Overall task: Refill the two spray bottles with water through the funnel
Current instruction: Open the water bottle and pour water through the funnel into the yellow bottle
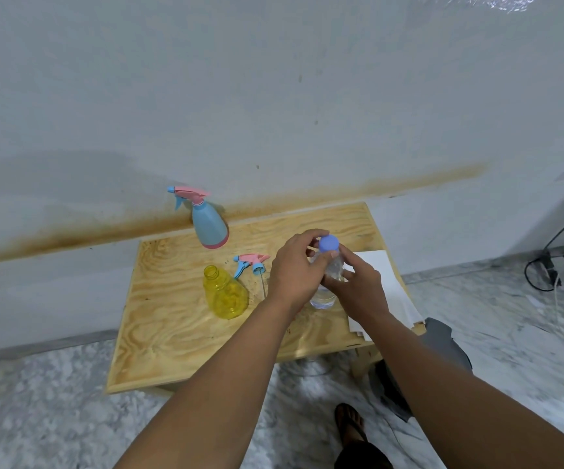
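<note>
From the head view we look down on a low pale plywood table (179, 333) set against a stained white wall. Both our hands meet over its right half on a clear plastic water bottle with a periwinkle-blue screw cap (328, 244). Our right hand (358, 292) is wrapped around the bottle's body from the right side, fingers closed on it. Our left hand (294, 272) curls over from the left with thumb and fingertips closed around the neck just under the cap; whether they grip the cap itself we cannot tell. The bottle stands close to upright, its long axis tilted slightly away from us, its base on or just above the tabletop.

The transparent yellow plastic spray bottle (224, 292) stands uncapped to the left of our hands, its open threaded mouth up, nearer to the left hand. Its pink-and-blue trigger spray head (250, 262) lies on the wood just behind it, dip tube trailing toward our left wrist. The opaque blue spray bottle with a pink base and pink trigger (207, 221) stands well back near the wall, head on. Folded white paper (388, 286) lies under our right wrist. We see no funnel

We judge the cap comes off first, then the pour goes leftward to the yellow mouth
</note>
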